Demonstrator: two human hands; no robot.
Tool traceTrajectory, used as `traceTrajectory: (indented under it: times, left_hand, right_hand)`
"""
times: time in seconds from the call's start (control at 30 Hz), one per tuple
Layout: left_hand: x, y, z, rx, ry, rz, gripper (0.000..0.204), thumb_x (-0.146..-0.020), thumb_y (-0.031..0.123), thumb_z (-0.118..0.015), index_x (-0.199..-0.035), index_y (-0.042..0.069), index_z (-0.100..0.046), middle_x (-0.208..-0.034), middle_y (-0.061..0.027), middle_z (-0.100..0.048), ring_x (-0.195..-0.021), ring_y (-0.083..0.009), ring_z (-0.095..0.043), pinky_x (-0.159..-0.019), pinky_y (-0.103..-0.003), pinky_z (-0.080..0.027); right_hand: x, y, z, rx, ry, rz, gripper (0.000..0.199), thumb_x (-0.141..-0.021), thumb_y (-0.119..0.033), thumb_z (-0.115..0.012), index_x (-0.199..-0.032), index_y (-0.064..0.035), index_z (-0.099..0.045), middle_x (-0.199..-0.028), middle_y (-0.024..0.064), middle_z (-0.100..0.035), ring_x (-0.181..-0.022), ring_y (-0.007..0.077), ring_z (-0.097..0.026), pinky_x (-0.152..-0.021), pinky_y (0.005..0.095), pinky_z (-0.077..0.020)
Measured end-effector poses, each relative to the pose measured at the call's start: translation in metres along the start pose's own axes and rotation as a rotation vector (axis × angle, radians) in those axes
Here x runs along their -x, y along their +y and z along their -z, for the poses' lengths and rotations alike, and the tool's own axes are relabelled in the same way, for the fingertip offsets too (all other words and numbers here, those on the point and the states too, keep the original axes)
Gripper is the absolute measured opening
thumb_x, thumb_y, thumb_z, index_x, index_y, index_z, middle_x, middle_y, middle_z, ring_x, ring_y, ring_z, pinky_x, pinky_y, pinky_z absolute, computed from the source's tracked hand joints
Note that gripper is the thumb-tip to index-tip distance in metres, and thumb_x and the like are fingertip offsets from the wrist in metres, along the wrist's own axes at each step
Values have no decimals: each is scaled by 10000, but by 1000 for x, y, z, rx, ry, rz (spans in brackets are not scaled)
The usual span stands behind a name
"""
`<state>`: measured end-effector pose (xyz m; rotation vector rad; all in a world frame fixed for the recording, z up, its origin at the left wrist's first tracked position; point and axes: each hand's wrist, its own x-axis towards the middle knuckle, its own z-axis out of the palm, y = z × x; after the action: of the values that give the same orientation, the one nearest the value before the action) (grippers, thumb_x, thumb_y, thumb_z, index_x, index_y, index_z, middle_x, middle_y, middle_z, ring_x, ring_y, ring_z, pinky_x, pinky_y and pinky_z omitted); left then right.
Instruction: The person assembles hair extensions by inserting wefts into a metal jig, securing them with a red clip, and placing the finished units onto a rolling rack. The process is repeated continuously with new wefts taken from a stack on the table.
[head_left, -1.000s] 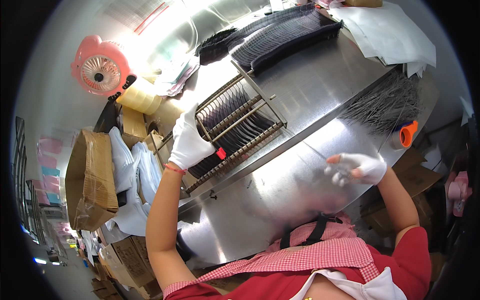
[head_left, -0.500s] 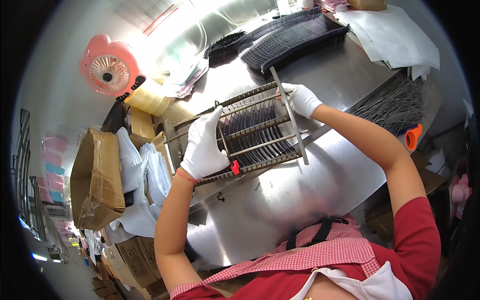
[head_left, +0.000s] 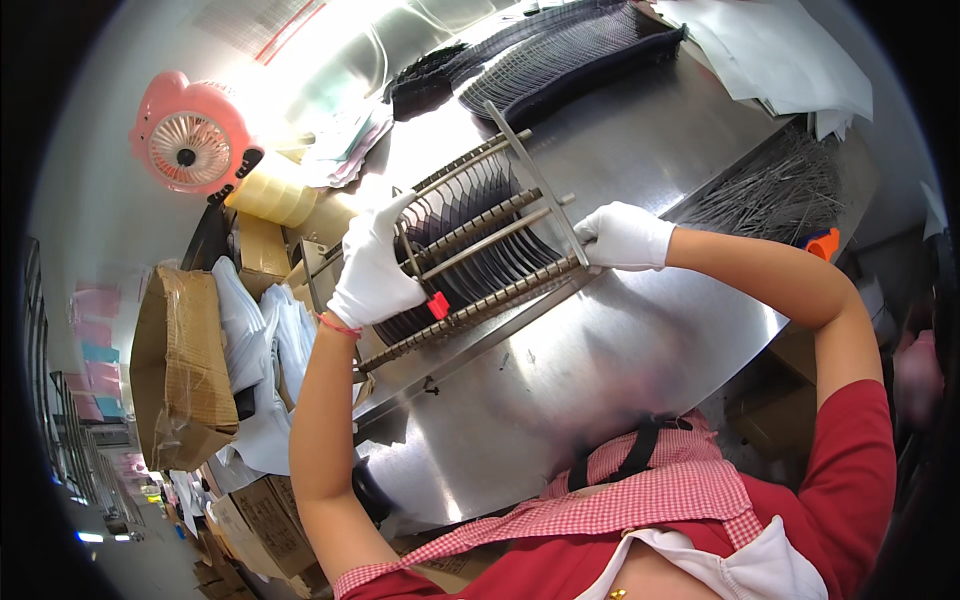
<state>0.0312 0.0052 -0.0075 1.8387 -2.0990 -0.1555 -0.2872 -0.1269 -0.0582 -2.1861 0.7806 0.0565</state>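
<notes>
Both hands in white cloth gloves hold a metal rack of threaded rods w/ end bars, loaded w/ a row of thin dark curved plates (head_left: 470, 235); rack (head_left: 480, 262) sits tilted over the shiny stainless steel table (head_left: 620, 350), its lower rod near or on the surface, can't tell which. Left hand (head_left: 375, 265) is clenched round the rack's left end bar, just above a small red clip (head_left: 438, 305) on the lower rod. Right hand (head_left: 625, 237) grips the rack's right end where the lower rod meets the long flat bar. Behind the rack lie more rows of dark plates (head_left: 570, 55) at the table's far edge; to the right, a heap of thin grey metal wires (head_left: 775, 190) w/ an orange plastic piece (head_left: 822, 243) beside it, and white paper sheets (head_left: 770, 55) in the far corner. To the left, off the table: a pink desk fan (head_left: 190, 135), a yellowish tape roll (head_left: 270, 195), a taped brown cardboard box (head_left: 180, 365) and white plastic bags (head_left: 265, 340). Risks, as I judge it: rack is tilted, so plates could slide along the rods or slip out of their slots if it tips further; gloves on smooth steel may slip, dropping an end onto the table & jarring plates loose; swinging the right end wide could catch the wire heap
</notes>
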Motion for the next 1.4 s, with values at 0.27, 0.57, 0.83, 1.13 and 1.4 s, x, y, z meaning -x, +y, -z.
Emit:
traceTrajectory:
  times: [0.27, 0.57, 0.83, 1.13, 1.4]
  left_hand:
    - [-28, 45, 52, 90, 143, 39, 872, -562, 32, -692, -1409, -2, -491, -1262, -204, -577, -1200, -357, -544, -1071, -428, -411]
    - [20, 135, 42, 292, 225, 162, 1036, -581, 74, -643, -1550, -16, -288, -1441, -169, -432, -1233, -285, -504, -1103, -385, -431]
    - [-2, 209, -13, 351, 429, 225, 1026, -573, -16, -670, -1533, -47, -310, -1352, -225, -433, -1183, -340, -528, -1105, -399, -423]
    - [-32, 249, -25, 758, 542, 227, 1083, -563, 50, -793, -1516, -83, -297, -1164, -165, -570, -1004, -235, -592, -902, -344, -502]
    - [-29, 237, -6, 1289, 203, 346, 1028, -650, -68, -753, -1522, -96, -209, -947, -108, -655, -712, -125, -649, -616, -259, -542]
  right_hand:
    - [21, 41, 29, -243, 135, 87, 177, -924, -250, -653, -978, -101, -732, -888, 96, -741, -820, 235, -697, -801, 337, -538]
    - [149, 271, 142, 825, 212, -370, 152, -860, -242, -669, -944, -205, -790, -930, 66, -766, -940, 266, -723, -818, 426, -538]
    - [183, 62, 87, 413, 954, 549, 457, -744, -513, -817, -899, -119, -643, -834, 94, -657, -778, 314, -676, -686, 411, -548]
    - [161, -54, 73, 735, 909, 931, 180, -754, -273, -712, -704, -168, -575, -629, -11, -548, -596, 195, -612, -523, 340, -471]
    - [187, 14, 313, 770, 961, -571, 665, -796, -267, -795, -1387, -83, -554, -1213, 200, -685, -1102, 391, -661, -971, 423, -528]
